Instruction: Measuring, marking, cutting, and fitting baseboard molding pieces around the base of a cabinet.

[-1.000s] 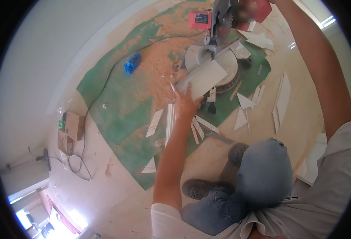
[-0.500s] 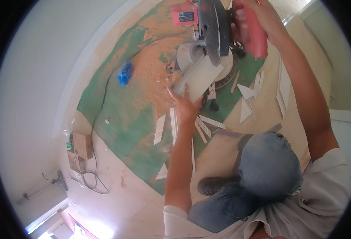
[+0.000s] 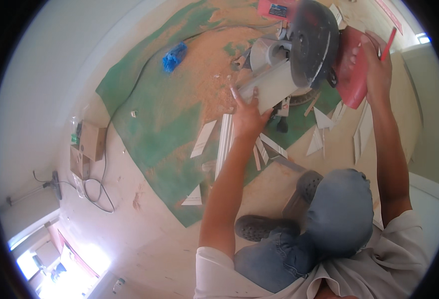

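Observation:
A mitre saw stands on the floor ahead of me, its round black blade guard (image 3: 315, 45) above a pale board (image 3: 275, 85). My left hand (image 3: 249, 117) holds that board against the saw's fence, thumb on the near edge and fingers over its end. On the right, my right hand (image 3: 378, 67) is wrapped round the saw's red handle (image 3: 351, 70). A thin red stick (image 3: 389, 44), like a pencil, juts from beside its fingers. The guard hides the blade and the board's far end.
Sawdust (image 3: 199, 74) covers much of the green sheet (image 3: 149, 129). Several white trim offcuts (image 3: 203, 138) lie near my left forearm, others by the saw. A cord (image 3: 130, 97) runs left past a blue crumpled bag (image 3: 174, 56) and cardboard boxes (image 3: 91, 140). My shoes (image 3: 264, 226) are close by.
The view has shifted, so the saw and board appear farther right. My right hand and the red handle have come lower and nearer me. My left hand stays on the board.

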Demonstrator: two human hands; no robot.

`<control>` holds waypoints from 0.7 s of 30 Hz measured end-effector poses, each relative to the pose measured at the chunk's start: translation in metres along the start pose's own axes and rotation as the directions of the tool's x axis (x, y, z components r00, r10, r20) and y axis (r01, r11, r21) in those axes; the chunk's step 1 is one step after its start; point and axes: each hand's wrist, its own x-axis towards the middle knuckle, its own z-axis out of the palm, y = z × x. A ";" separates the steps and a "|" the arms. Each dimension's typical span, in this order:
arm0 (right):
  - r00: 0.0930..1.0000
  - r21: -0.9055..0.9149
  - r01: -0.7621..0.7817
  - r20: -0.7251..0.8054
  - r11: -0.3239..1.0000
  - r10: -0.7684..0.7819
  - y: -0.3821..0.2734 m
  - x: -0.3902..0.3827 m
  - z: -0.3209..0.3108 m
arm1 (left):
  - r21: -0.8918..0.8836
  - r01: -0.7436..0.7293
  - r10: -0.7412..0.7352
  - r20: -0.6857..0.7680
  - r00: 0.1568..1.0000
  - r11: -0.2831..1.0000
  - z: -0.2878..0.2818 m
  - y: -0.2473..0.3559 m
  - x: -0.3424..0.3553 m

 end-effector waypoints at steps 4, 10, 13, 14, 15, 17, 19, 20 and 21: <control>1.000 -0.001 0.005 -0.012 1.000 -0.005 0.004 -0.015 0.005 | -0.005 0.007 -0.007 0.029 1.000 1.000 -0.001 -0.004 -0.002; 0.998 0.000 0.033 -0.056 0.999 -0.033 0.020 -0.022 -0.004 | -0.032 0.058 -0.053 0.131 0.990 0.998 -0.003 0.012 -0.001; 0.999 0.011 0.020 -0.047 1.000 -0.019 0.022 -0.027 0.000 | 0.010 -0.002 0.002 0.024 1.000 1.000 0.009 0.002 -0.001; 0.999 -0.001 0.029 -0.042 1.000 -0.029 0.021 -0.027 0.000 | 0.037 -0.025 0.026 -0.047 0.999 0.999 0.010 0.001 -0.001; 0.999 -0.012 0.038 -0.035 0.999 -0.039 0.020 -0.028 0.000 | 0.044 -0.029 0.031 -0.043 0.999 0.999 0.011 0.000 0.000; 0.998 -0.006 0.047 -0.035 0.999 -0.047 0.021 -0.030 -0.001 | 0.031 -0.064 0.067 -0.082 0.994 0.997 0.012 0.000 0.000; 0.998 -0.003 0.057 -0.027 0.998 -0.057 0.021 -0.033 -0.001 | 0.018 -0.027 0.028 -0.019 0.999 0.999 0.010 0.004 0.000; 0.998 -0.017 0.045 -0.042 0.999 -0.046 0.021 -0.035 0.000 | 0.005 0.012 -0.012 0.040 0.999 1.000 0.007 0.005 0.001; 0.998 -0.030 0.034 -0.056 0.999 -0.036 0.020 -0.037 0.002 | 0.010 0.017 -0.017 0.038 0.999 1.000 0.006 0.006 0.001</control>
